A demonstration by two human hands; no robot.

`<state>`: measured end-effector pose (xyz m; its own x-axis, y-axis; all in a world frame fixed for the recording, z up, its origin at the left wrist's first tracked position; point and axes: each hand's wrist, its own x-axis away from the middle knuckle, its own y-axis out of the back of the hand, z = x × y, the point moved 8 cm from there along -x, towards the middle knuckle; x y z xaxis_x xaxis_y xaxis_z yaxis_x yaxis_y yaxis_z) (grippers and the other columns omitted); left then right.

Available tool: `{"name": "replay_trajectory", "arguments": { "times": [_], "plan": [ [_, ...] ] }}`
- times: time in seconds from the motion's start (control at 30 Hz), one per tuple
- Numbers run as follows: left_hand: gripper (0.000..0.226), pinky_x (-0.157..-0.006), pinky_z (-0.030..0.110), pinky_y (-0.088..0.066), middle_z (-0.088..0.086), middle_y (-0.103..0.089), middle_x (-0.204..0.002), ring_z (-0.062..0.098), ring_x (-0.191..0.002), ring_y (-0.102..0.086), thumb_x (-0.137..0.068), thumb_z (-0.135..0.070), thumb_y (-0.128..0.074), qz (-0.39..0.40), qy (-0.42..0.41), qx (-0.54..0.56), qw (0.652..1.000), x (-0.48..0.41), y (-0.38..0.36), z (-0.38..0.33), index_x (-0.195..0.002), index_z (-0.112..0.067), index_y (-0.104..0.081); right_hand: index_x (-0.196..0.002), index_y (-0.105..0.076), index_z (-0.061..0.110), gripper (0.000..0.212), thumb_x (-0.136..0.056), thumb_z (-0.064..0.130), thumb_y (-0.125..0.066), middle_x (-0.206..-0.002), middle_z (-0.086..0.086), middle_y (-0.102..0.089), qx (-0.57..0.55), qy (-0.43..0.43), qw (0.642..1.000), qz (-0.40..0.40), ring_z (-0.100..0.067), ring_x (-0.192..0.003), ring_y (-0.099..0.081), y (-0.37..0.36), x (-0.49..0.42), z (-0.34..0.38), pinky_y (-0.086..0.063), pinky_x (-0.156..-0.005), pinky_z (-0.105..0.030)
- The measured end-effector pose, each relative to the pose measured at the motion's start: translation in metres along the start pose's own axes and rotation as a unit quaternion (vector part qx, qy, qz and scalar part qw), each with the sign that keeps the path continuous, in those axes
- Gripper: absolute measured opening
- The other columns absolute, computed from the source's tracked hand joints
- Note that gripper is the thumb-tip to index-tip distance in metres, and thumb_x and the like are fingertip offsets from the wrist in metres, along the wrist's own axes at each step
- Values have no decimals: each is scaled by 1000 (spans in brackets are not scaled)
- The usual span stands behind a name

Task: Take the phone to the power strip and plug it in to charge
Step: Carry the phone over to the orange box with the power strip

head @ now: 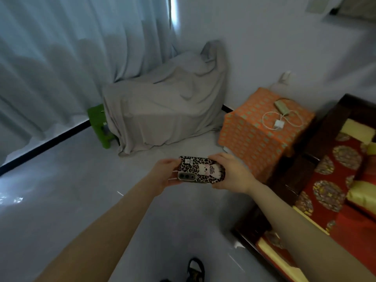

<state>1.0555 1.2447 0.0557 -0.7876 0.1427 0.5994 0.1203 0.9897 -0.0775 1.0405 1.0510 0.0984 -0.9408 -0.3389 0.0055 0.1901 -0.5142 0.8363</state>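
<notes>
A phone [200, 169] in a leopard-print case is held sideways in front of me, its back and camera lenses facing up. My left hand [162, 176] grips its left end and my right hand [232, 171] grips its right end. Ahead to the right, a grey-green power strip [281, 107] lies on top of a box covered in orange patterned cloth [258, 139]. A white charger block [279, 124] with a looped white cable [268, 117] lies beside the strip. The strip's own cord runs up to a wall plug [285, 77].
A large shape draped in grey cloth [162, 110] stands against the wall, with a green plastic stool [99, 125] at its left. A dark wooden bed with red patterned bedding [329, 180] fills the right side. Curtains [61, 58] hang at left. The floor is pale and glossy.
</notes>
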Motion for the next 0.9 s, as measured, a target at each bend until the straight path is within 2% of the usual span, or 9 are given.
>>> {"name": "replay_trajectory", "arguments": {
  "times": [0.13, 0.3, 0.43, 0.5, 0.57, 0.6, 0.67, 0.77, 0.9],
  "plan": [
    [22, -53, 25, -57, 6, -69, -95, 18, -79, -68, -94, -23, -51, 38, 7, -23, 999, -75, -22, -55, -107, -9, -62, -131, -48, 20, 86, -54, 34, -85, -124, -5, -54, 23, -36, 999, -21, -23, -117, -44, 35, -59, -44, -35, -97, -31],
    [16, -61, 29, -58, 4, -69, -86, 17, -74, -67, -94, -20, -51, 106, 14, -56, 993, -182, -61, -124, -88, -14, -64, -131, -48, 23, 86, -54, 35, -83, -120, -3, -54, 30, -91, 994, -55, -23, -112, -46, 76, -135, -110, -43, -92, -36],
    [16, -52, 25, -57, 1, -72, -75, 11, -60, -70, -94, -17, -51, 162, 4, -109, 981, -272, -107, -180, -85, -15, -64, -134, -46, 27, 89, -53, 30, -85, -127, -2, -53, 9, -158, 981, -109, -19, -117, -44, 110, -182, -168, -38, -94, -29],
    [14, -68, 33, -60, 3, -74, -79, 15, -66, -71, -94, -16, -51, 197, 1, -134, 971, -313, -136, -206, -91, -12, -63, -134, -45, 28, 92, -52, 27, -85, -131, -2, -53, -4, -173, 976, -134, -17, -119, -43, 128, -200, -194, -34, -96, -24],
    [12, -88, 45, -53, 8, -69, -92, 20, -78, -67, -94, -17, -51, 215, 11, -167, 962, -342, -167, -221, -93, -14, -62, -134, -45, 29, 91, -52, 28, -85, -127, -3, -55, -11, -213, 966, -150, -20, -116, -47, 144, -208, -224, -40, -96, -31],
    [11, -88, 45, -51, 8, -67, -95, 20, -79, -65, -94, -18, -51, 227, 21, -180, 957, -354, -184, -227, -94, -15, -62, -133, -46, 27, 89, -53, 30, -84, -125, -3, -55, -8, -239, 959, -153, -22, -114, -49, 151, -210, -239, -44, -95, -38],
    [12, -76, 38, -55, 7, -66, -96, 18, -78, -64, -95, -19, -50, 254, 39, -193, 947, -379, -219, -234, -102, -15, -59, -132, -48, 19, 88, -54, 40, -83, -123, -4, -55, -6, -280, 947, -158, -24, -114, -50, 165, -211, -269, -45, -95, -42],
    [19, -56, 28, -58, 7, -66, -95, 18, -76, -64, -95, -19, -49, 288, 53, -214, 932, -416, -275, -247, -112, -13, -56, -133, -47, 13, 89, -56, 43, -82, -128, -9, -52, -17, -315, 933, -173, -27, -119, -45, 184, -214, -321, -35, -99, -31],
    [20, -58, 29, -56, 8, -65, -96, 18, -75, -63, -95, -18, -49, 293, 62, -219, 929, -472, -343, -264, -114, -14, -55, -134, -47, 11, 90, -55, 27, -87, -130, -11, -52, 7, -341, 922, -182, -29, -122, -44, 214, -228, -394, -36, -102, -36]
  ]
}}
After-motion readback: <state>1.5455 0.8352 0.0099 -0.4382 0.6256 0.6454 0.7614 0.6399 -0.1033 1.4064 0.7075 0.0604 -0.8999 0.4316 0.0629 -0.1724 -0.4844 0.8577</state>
